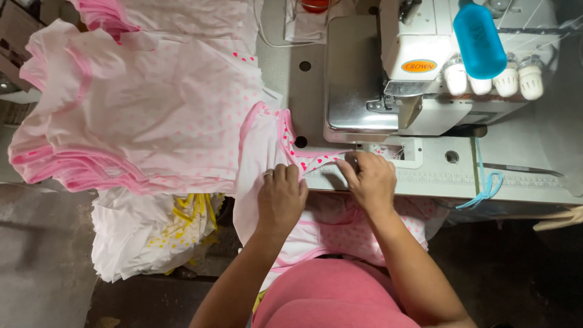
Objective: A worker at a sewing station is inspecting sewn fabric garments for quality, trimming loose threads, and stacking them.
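I see both hands down on one garment point(267, 143) — white cloth with pink dots and a pink trimmed edge — that lies on the worktop point(522, 176) right in front of the sewing machine point(419, 73) and hangs over the near edge toward the lap. The left hand point(280, 197) lies flat on it, knuckles up, fingers point(285, 173) close together and pressing the cloth down; a ring shows on one of them. The right hand point(369, 179) sits just beside it, nearer the machine, with its fingers point(352, 163) bent and bunched over the dotted pink trim point(313, 161). I cannot tell whether they pinch the trim or only press on it, since the fingertips are hidden under the hand. The trim runs from between the two hands up along the garment's curved edge, and its far end lies near the machine's plate point(355, 79).

To the left, a stack point(139, 109) of like pink and white pieces covers the worktop, touching the garment. Below that stack, a second pile point(146, 234) of white cloth with yellow marks hangs lower. A blue bottle point(480, 39) rests on top of the machine, and a blue cord point(486, 182) dangles at the worktop's front edge — well apart from both hands.
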